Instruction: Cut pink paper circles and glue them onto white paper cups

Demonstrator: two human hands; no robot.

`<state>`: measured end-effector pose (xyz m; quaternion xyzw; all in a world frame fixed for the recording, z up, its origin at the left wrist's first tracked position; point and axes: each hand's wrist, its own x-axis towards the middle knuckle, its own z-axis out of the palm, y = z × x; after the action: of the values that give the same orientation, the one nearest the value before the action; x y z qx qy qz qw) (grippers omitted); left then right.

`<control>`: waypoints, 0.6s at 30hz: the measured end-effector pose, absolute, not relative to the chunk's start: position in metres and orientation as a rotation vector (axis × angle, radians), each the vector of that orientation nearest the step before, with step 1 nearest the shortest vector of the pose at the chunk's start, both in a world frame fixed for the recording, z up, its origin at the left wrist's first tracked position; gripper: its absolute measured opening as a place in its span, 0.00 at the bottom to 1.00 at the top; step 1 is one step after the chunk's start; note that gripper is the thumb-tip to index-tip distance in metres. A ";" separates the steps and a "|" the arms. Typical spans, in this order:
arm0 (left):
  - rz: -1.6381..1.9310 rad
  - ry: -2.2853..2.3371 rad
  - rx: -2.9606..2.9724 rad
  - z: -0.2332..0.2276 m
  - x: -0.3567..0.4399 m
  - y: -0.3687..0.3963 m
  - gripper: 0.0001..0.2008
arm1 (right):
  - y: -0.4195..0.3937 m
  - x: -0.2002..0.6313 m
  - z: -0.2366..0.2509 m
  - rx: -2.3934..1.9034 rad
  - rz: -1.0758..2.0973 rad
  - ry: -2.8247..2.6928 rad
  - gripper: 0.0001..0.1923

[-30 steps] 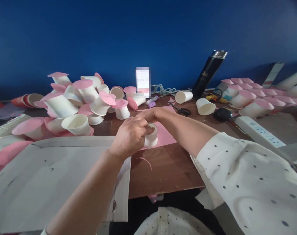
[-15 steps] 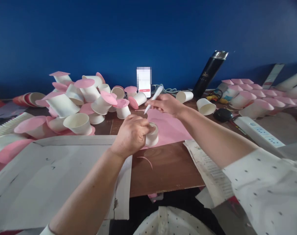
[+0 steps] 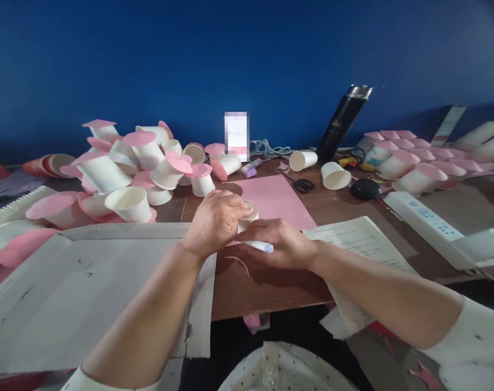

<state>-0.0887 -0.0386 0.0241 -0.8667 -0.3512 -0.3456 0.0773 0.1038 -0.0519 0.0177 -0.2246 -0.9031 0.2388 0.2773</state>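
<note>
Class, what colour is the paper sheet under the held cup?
Pink paper sheet, seen in the head view.

both bare arms reach forward and meet in the middle. the left hand (image 3: 216,221) has its fingers curled tight. the right hand (image 3: 281,244) is curled too, just beside it.

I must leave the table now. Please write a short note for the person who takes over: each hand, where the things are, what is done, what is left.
Left hand: presses the upturned paper cup onto the pink sheet.
Right hand: holds a white pen low beside the cup.
Scissors and glue stick lie behind the sheet.
Done: many pink-capped cups piled at left, more in rows at right.
Left: two plain cups lie uncapped.
</note>
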 end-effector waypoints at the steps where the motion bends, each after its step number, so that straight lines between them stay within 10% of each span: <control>1: -1.036 -1.053 -2.599 0.024 -0.089 -0.039 0.14 | -0.052 0.101 0.015 -0.642 0.609 -2.470 0.13; 18: -1.008 -1.068 -2.582 0.025 -0.088 -0.040 0.12 | -0.063 0.127 0.031 -0.772 0.505 -2.709 0.12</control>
<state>-0.0876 -0.0404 0.0249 -0.8661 -0.3583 -0.3381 0.0854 0.1271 -0.0629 0.0312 -0.2673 -0.9373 0.1746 0.1397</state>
